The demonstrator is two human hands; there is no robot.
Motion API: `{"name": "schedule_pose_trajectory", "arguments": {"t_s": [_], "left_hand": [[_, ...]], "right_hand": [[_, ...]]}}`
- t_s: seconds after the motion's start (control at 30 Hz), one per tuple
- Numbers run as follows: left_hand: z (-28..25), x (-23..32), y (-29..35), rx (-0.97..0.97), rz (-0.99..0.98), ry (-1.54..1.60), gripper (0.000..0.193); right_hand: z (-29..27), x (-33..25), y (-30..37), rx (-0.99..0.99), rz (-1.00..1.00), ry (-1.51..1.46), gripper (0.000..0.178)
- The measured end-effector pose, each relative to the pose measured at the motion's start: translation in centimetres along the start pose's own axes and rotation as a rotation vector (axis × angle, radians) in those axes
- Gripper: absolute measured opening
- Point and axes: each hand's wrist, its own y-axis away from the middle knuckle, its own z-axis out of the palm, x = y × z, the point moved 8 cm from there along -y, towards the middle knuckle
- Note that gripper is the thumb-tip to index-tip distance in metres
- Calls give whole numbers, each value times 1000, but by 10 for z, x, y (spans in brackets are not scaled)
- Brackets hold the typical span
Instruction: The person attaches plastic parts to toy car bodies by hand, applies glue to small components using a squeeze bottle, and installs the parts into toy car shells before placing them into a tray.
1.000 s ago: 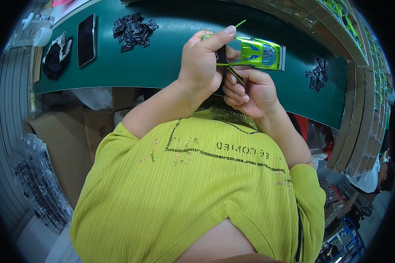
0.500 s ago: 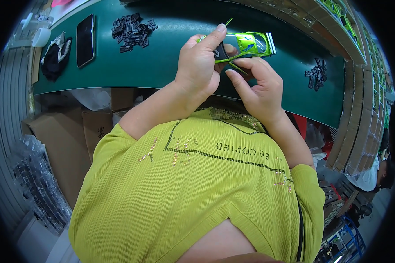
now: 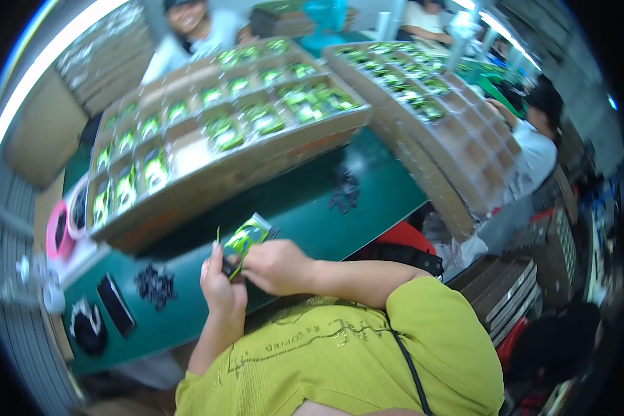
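Observation:
A bright green toy car with a pale rear end is held just above the green table, slightly blurred. My left hand is closed around its dark front end, thumb up. A thin green part sticks up beside that thumb, probably an opened door. My right hand is closed at the near side of the car, its fingertips hidden behind the hand. To the left of my hands lies a pile of small black plastic parts. A smaller pile of black parts is farther off to the right.
Beyond my hands stands a large divided carton with green toy cars in its compartments. A second divided carton is at the right. A phone, a dark bundle and a pink ring lie left. Several people sit around.
The view has swung up and tilted, so the cartons and other people now show. Both hands still hold the car, and the right hand now sits close against its side.

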Motion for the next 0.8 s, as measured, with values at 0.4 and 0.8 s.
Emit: {"name": "schedule_pose_trajectory", "arguments": {"t_s": [0.4, 0.8], "left_hand": [[24, -12, -2, -109, -116, 15, 20], [11, 7, 22, -48, -84, 97, 20]], "right_hand": [[-16, 3, 9, -35, 0, 74, 10], [-14, -12, 12, -6, 23, -38, 13]]}}
